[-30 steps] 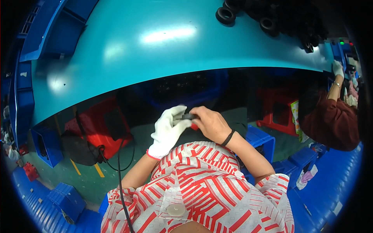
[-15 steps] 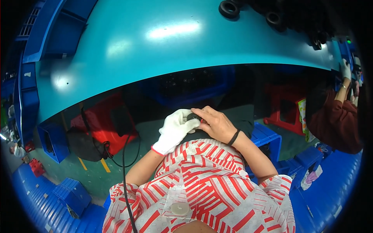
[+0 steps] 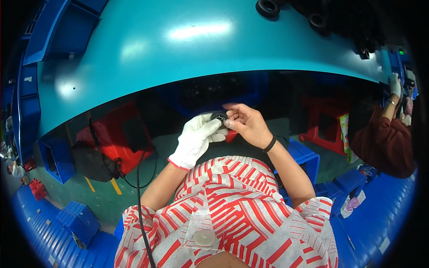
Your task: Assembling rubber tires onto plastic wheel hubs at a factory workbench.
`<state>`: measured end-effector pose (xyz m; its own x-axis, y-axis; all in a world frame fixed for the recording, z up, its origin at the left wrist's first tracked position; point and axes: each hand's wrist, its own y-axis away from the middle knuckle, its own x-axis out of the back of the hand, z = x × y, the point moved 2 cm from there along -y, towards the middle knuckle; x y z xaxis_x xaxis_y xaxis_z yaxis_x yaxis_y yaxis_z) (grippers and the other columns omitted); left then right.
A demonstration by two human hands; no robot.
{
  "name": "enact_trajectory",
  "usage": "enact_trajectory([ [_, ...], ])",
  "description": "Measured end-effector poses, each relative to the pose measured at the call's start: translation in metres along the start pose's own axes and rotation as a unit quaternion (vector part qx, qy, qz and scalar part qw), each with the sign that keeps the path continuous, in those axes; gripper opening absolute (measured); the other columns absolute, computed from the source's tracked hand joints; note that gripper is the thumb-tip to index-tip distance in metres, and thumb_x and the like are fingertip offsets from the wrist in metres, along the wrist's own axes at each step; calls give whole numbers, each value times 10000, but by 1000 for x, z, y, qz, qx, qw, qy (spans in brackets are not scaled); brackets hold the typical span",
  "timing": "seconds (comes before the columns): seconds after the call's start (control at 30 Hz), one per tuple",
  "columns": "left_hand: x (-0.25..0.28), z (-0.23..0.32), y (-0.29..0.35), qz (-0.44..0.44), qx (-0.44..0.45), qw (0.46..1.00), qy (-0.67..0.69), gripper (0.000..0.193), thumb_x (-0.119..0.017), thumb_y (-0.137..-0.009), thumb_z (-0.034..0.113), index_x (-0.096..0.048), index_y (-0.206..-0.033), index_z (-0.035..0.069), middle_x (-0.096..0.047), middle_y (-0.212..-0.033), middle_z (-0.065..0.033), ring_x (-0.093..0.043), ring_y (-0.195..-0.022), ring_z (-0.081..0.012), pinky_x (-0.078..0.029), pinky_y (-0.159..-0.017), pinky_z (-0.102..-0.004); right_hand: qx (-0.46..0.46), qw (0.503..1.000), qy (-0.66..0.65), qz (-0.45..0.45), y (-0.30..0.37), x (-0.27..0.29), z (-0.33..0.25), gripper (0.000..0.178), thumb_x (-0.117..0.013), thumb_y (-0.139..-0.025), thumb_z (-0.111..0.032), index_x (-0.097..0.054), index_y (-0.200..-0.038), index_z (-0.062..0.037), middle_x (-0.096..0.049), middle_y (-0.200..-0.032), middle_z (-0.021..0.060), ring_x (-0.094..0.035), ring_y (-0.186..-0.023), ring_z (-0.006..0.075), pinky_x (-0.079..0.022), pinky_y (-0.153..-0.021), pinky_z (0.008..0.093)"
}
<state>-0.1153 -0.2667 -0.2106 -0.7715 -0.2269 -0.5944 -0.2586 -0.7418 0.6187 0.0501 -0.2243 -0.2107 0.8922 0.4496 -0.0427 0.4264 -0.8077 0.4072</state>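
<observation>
A small black wheel (image 3: 218, 115) with a light spoked centre is held up in front of my torso, above my lap. My left hand (image 3: 195, 136), in a white knitted glove with a red cuff, is closed on its left and lower side, the thumb across the face. At the wheel's right edge is my bare right hand (image 3: 250, 127), with a black band on the wrist. Its thumb and bent fingers pinch the rim, the index finger raised above it. The wheel's back is hidden.
Beyond my hands spans a teal table (image 3: 147, 49), with black tyres (image 3: 268, 8) heaped at its far right. Under its edge a dark blue bin (image 3: 250, 96) holds small parts. Red stools (image 3: 324, 123) stand either side. A co-worker's sleeve (image 3: 380, 143) is at right; a black cable (image 3: 139, 201) hangs by my left arm.
Both hands have lifted the wheel a little away from my body. The wheel's spoked face now shows, and my right fingers have loosened and spread slightly from around it.
</observation>
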Motion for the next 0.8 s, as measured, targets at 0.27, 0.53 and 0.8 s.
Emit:
enact_trajectory([
  [0.27, -2, 0, 0, 24, -37, 997, -65, 360, -643, -859, 89, -535, -1166, -66, -631, -1011, -121, -654, -835, -165, -560, -724, -254, 144, 961, 235, -2, 0, 2, -18, 318, -633, -849, -94, -601, -1157, -22, -584, -900, 107, -571, -751, 190, -477, -687, 301],
  [0.53, -4, -3, 0, 42, -66, 994, -77, 343, -646, -863, 104, -550, -1153, -52, -631, -1002, -120, -650, -836, -159, -559, -714, -247, 215, 909, 358, 5, 6, -8, -18, 430, -727, -731, -116, -569, -1122, -32, -557, -932, 125, -571, -865, 291, -498, -711, 344],
  [0.8, -7, 0, 1, 88, -88, 983, -136, 304, -616, -859, 67, -562, -1129, -62, -631, -1003, -140, -648, -813, -167, -560, -702, -250, 304, 864, 399, 47, 3, -15, -17, 435, -764, -679, -107, -585, -1057, 11, -559, -917, 123, -575, -838, 270, -507, -680, 332],
])
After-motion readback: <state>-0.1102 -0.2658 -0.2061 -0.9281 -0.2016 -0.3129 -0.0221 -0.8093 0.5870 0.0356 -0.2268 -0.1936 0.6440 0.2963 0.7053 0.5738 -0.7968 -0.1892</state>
